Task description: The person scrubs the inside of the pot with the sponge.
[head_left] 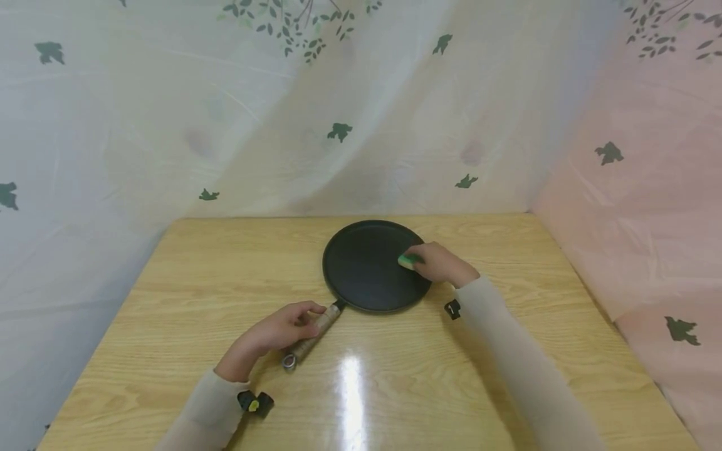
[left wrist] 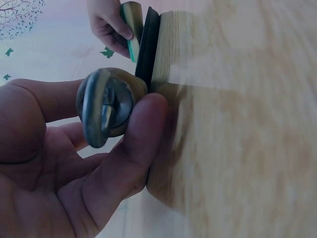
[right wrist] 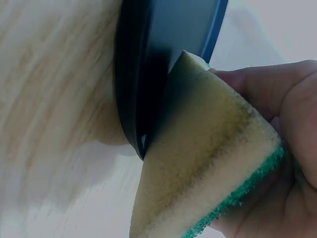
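I see a black flat pan (head_left: 372,269) lying on the wooden table (head_left: 237,269), close to its far edge, with the handle (head_left: 317,334) turned toward the person. The left hand (head_left: 282,327) pinches this handle between the thumb and the fingers. The right hand (head_left: 437,262) has its fingers clamped on a green-and-yellow sponge (head_left: 407,262), at the right side of the pan; if the sponge touches the surface, I cannot tell. In my opinion, a strong sideways push of the sponge could turn the pan, because the left hold looks rather light. A push forward could bring the rim over the far edge. Also, near the low rim, the sponge may slip outside, or the pressing may tip the pan.
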{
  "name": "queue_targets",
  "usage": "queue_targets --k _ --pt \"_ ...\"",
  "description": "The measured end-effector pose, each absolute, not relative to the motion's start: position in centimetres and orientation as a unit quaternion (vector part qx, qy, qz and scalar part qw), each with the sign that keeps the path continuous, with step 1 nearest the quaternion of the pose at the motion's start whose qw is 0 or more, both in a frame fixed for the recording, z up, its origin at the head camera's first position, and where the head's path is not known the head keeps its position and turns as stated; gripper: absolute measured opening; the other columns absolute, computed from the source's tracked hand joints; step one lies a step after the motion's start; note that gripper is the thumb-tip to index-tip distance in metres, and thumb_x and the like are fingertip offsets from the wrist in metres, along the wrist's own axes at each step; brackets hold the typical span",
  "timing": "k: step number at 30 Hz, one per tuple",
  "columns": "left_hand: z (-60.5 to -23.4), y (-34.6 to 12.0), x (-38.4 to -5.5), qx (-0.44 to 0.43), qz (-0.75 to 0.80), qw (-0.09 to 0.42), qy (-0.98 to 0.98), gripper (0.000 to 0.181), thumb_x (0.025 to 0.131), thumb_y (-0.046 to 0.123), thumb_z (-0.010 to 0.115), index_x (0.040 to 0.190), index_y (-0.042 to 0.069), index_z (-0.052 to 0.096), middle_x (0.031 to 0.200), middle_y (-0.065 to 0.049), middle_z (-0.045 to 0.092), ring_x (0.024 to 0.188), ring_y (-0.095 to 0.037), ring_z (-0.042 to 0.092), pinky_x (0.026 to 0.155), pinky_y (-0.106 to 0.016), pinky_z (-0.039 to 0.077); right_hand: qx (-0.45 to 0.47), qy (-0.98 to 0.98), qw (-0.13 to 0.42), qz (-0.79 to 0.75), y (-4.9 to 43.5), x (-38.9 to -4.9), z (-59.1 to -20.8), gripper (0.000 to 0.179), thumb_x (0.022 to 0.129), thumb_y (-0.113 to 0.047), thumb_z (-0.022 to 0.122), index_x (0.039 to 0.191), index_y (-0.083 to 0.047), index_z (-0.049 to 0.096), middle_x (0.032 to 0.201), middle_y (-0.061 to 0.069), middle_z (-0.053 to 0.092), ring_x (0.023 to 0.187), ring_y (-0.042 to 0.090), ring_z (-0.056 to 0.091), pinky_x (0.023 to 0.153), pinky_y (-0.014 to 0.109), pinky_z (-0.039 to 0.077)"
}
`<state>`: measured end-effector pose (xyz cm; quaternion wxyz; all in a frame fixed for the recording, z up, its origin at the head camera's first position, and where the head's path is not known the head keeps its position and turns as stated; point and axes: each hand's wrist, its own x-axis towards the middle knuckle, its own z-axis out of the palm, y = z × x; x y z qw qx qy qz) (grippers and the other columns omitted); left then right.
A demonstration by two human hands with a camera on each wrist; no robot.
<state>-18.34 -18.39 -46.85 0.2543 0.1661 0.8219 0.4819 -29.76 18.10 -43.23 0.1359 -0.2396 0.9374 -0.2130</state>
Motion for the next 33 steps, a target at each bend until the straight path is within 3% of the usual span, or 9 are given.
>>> queue_targets --k 11,20,29,33 --pt "-46.6 -18.3 -18.2 0.168 0.485 0.253 0.820 0.043 0.104 0.009 0.065 0.144 -0.003 0.056 0.119 -0.018 0.065 0.109 -0.031 0.062 0.093 -0.051 0.052 -0.258 0.933 0.119 -0.223 18.3 -27.9 -43.5 0.029 0.103 0.002 0.058 0.129 0.008 0.067 0.128 0.025 0.070 0.108 0.032 0.068 0.096 0.049 0.054" --pt "-46.6 -18.2 -18.2 0.157 0.490 0.261 0.817 0.042 0.105 0.008 0.064 0.145 -0.003 0.055 0.116 -0.016 0.065 0.105 -0.027 0.061 0.091 -0.046 0.051 -0.263 0.929 0.131 -0.224 18.2 -26.3 -43.5 0.031 0.103 0.001 0.057 0.132 0.008 0.066 0.130 0.024 0.069 0.097 0.024 0.066 0.090 0.044 0.055" --pt "-46.7 -18.2 -18.2 0.157 0.492 0.260 0.816 0.043 0.105 0.009 0.064 0.145 -0.003 0.055 0.116 -0.016 0.065 0.106 -0.028 0.061 0.092 -0.047 0.051 -0.288 0.926 0.110 -0.217 17.6 -24.4 -43.5 0.030 0.101 0.005 0.055 0.129 0.012 0.066 0.122 0.024 0.072 0.095 0.025 0.067 0.091 0.048 0.056" --pt "-46.8 -18.2 -18.3 0.156 0.491 0.260 0.817 0.043 0.105 0.008 0.064 0.145 -0.003 0.056 0.116 -0.016 0.065 0.106 -0.028 0.061 0.091 -0.048 0.052 -0.290 0.927 0.105 -0.212 17.4 -23.7 -43.9 0.029 0.103 0.004 0.055 0.128 0.011 0.066 0.121 0.023 0.072 0.102 0.030 0.070 0.094 0.052 0.056"
